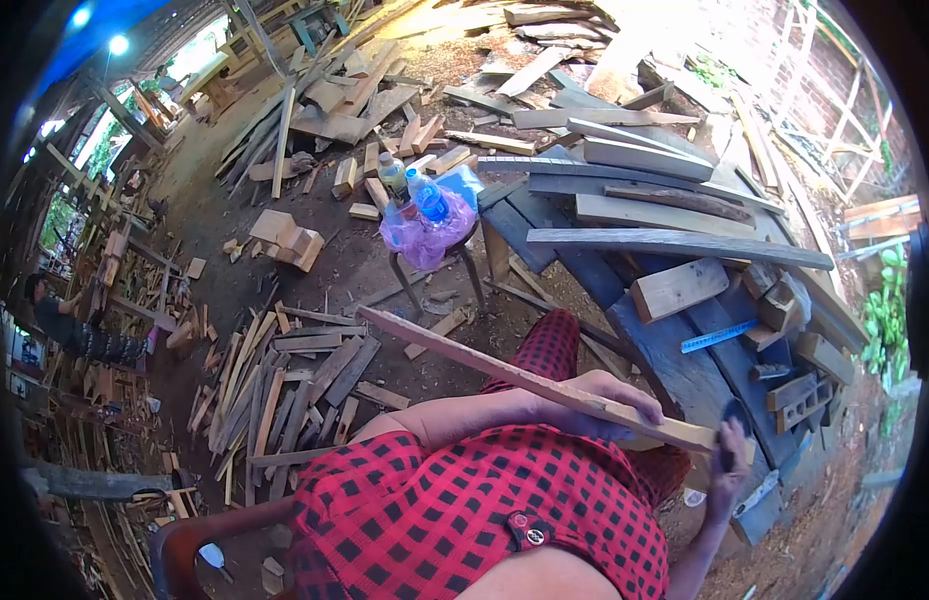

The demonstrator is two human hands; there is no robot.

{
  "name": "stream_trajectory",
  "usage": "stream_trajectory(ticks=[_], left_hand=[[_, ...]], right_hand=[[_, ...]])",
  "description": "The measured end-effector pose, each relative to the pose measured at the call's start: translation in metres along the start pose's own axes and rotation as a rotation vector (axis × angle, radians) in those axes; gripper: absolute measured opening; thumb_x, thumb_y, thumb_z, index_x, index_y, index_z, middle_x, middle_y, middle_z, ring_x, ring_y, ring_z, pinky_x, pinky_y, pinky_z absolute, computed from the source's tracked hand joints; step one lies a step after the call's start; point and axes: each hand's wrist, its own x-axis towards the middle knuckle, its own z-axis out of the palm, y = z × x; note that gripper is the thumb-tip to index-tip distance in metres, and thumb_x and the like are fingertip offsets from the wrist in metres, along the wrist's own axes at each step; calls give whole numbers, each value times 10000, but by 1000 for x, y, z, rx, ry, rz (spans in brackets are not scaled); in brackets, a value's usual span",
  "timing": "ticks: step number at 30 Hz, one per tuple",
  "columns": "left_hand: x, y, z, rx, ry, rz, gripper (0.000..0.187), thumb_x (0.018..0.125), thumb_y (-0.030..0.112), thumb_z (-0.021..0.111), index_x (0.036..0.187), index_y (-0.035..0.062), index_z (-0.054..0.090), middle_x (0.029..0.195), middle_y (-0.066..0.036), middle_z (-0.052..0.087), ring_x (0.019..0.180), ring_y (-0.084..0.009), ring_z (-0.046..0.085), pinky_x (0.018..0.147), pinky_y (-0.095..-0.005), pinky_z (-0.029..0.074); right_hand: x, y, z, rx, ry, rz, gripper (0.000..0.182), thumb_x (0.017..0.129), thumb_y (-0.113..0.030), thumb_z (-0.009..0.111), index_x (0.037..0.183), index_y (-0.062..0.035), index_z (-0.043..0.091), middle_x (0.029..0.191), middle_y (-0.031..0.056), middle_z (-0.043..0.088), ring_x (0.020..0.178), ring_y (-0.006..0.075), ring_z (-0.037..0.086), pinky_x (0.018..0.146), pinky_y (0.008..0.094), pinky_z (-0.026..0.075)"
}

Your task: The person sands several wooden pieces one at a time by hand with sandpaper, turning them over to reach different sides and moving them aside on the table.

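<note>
A long, thin wooden strip (524,378) slants across my lap, its far end raised to the left. My left hand (609,398) is closed around the strip near its lower right part, thumb and fingers wrapped over it. At the right end of the strip, my right hand (726,462) is closed on the wood, its fingers partly hidden. Beside its fingertips is a small dark shape (732,412) that I cannot make out. Below both hands lies a red and black checked cloth (464,480) that covers my legs.
Planks and blocks (679,290) lie on a dark bench (654,365) to my right, with a blue ruler (719,337). Ahead, a stool (474,270) holds bottles (429,200) in a pink bag. Scrap wood (284,385) is heaped at left. Another person (64,320) sits far left.
</note>
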Motion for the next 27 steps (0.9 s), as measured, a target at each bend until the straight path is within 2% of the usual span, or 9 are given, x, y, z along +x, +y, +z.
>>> stream_trajectory(ticks=[2,5,7,9,13,16,19,21,27], left_hand=[[-1,0,-1,-16,-72,-99,393,806,81,663,1188,74,573,1120,-103,631,1069,-213,596,901,-346,469],[1,-8,2,-3,-35,4,366,837,86,636,1197,70,575,1098,-104,638,1018,-211,617,838,-340,508],[2,-9,3,-3,-19,26,362,840,84,632,1197,69,574,1105,-107,635,1019,-211,615,836,-340,508],[1,-9,4,-2,-1,42,359,843,82,628,1198,68,573,1112,-110,632,1020,-211,613,834,-340,508],[-1,-11,6,-22,-19,21,357,850,92,631,1201,68,571,1116,-113,628,1023,-214,608,848,-343,498],[-2,-8,7,-45,-32,6,360,852,100,635,1204,69,570,1114,-114,627,1029,-217,605,859,-347,492],[-4,-9,8,-33,-16,21,355,856,96,631,1204,68,569,1102,-109,628,1011,-209,604,845,-343,490],[-5,-8,9,-23,1,49,351,858,89,627,1203,67,569,1089,-104,628,992,-199,605,829,-336,491],[-7,-2,11,-134,-19,-40,349,856,37,602,1202,62,570,1021,-92,624,907,-151,591,760,-305,484]], right_hand=[[-8,75,-29,128,177,243,388,924,-159,570,1276,2,544,1300,127,548,1226,209,475,1061,342,312],[-21,158,-64,203,296,427,421,921,-212,591,1267,24,545,1259,110,576,1178,190,500,1036,321,324],[-17,156,-62,222,333,496,425,925,-232,591,1260,27,550,1233,101,592,1141,180,518,1014,311,341],[-14,148,-49,-35,354,345,435,926,-252,591,1251,36,553,1182,99,616,1074,178,540,975,298,364],[-16,145,-47,-70,388,328,439,925,-246,590,1256,39,548,1180,104,617,1061,181,547,961,290,374],[-18,147,-46,-28,418,355,444,924,-235,588,1269,40,536,1200,116,610,1077,191,547,967,303,376],[-16,146,-42,-129,410,299,429,932,-216,572,1279,34,530,1224,125,602,1106,203,544,985,311,367],[-15,144,-43,-50,391,402,420,919,-106,552,1308,40,492,1324,142,532,1234,234,477,1051,332,316],[-14,132,-42,-87,385,380,429,910,-100,555,1308,46,489,1325,137,532,1236,223,475,1051,330,318]])
